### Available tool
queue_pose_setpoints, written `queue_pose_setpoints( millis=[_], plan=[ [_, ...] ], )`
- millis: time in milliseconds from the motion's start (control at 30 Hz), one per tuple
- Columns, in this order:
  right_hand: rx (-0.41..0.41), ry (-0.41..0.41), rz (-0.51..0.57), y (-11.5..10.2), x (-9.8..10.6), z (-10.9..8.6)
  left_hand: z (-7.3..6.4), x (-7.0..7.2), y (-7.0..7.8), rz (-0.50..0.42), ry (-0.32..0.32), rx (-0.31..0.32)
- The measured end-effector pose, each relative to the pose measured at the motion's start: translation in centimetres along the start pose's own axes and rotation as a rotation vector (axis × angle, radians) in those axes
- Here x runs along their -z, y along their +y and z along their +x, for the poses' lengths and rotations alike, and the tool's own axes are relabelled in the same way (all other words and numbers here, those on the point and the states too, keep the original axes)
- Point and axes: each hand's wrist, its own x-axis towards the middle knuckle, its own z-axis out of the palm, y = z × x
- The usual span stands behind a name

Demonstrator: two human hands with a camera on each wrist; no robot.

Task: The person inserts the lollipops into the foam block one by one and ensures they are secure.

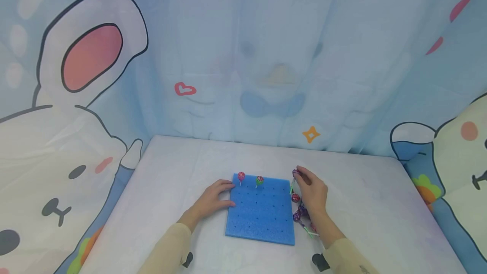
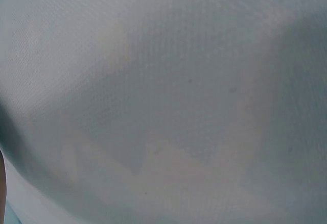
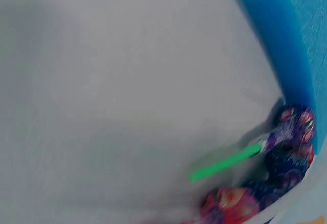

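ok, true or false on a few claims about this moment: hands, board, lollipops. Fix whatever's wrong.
1. Two lollipops stand along the far edge of the blue board. True.
2. The left hand is holding a lollipop. False: it holds none; its fingers touch the board's left edge.
3. The right hand pinches a lollipop near the board's far right corner. True.
4. The loose lollipops lie to the left of the board. False: they lie beside its right edge.
5. A bright green stick shows in the right wrist view. True.
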Motion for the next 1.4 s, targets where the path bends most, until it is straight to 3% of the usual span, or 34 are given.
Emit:
queue_pose_setpoints(
  millis=[200, 367, 700, 1067, 1233, 1400],
  plan=[
    [0.053, -0.001, 0.128, -1.0, -1.7, -0.1, 0.0, 0.1, 0.0, -0.003, -0.003, 0.002],
    [0.092, 0.011, 0.162, -1.4, -3.0, -0.2, 0.1, 0.0, -0.2, -0.003, -0.002, 0.000],
    [0.117, 0.013, 0.088, -1.1, -4.9, -0.2, 0.2, -0.2, -0.3, -0.003, 0.006, -0.014],
    [0.205, 0.000, 0.071, -0.4, -5.3, -0.4, 0.2, -0.2, -0.1, 0.001, 0.000, 0.002],
    [0.166, -0.068, 0.173, -0.2, -4.9, -0.7, 0.2, -0.1, 0.0, 0.004, 0.011, -0.021],
    [0.043, -0.155, 0.202, -0.2, -4.1, -0.8, 0.2, -0.1, 0.0, 0.008, 0.015, -0.018]
  ],
)
